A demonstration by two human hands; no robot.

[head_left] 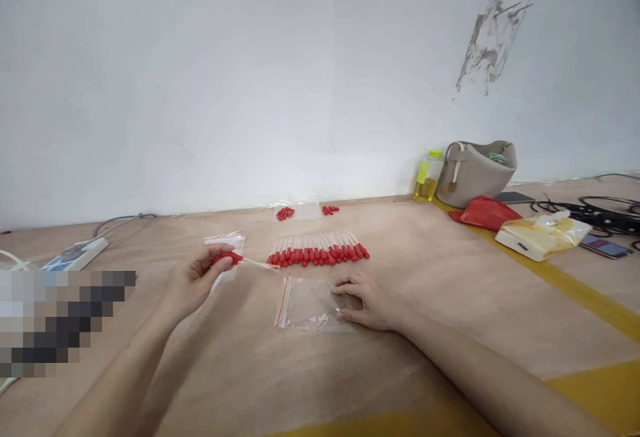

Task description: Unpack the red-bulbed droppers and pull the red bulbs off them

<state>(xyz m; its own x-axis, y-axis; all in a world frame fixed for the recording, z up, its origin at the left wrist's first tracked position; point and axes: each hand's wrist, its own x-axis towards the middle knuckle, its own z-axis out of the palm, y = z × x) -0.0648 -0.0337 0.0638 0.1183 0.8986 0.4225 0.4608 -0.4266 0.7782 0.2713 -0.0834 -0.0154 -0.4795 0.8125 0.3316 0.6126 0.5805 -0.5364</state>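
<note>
Nearest the viewer, the left forearm (125, 363) and right forearm (475, 357) extend inward, hands apart. The left hand (203, 277) pinches red-headed sticks (233, 258) by their heads, apparently to leave the pale shafts free. The right hand (370, 297), loosely curved, rests on a clear zip bag (307, 303), probably steadying it. A row of similar sticks (320, 255) lies just beyond, between the hands.

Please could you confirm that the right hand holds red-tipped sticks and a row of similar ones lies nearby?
Not quite: it is the left hand that holds red-tipped sticks, as the head view shows; a row of similar ones does lie nearby.
</note>
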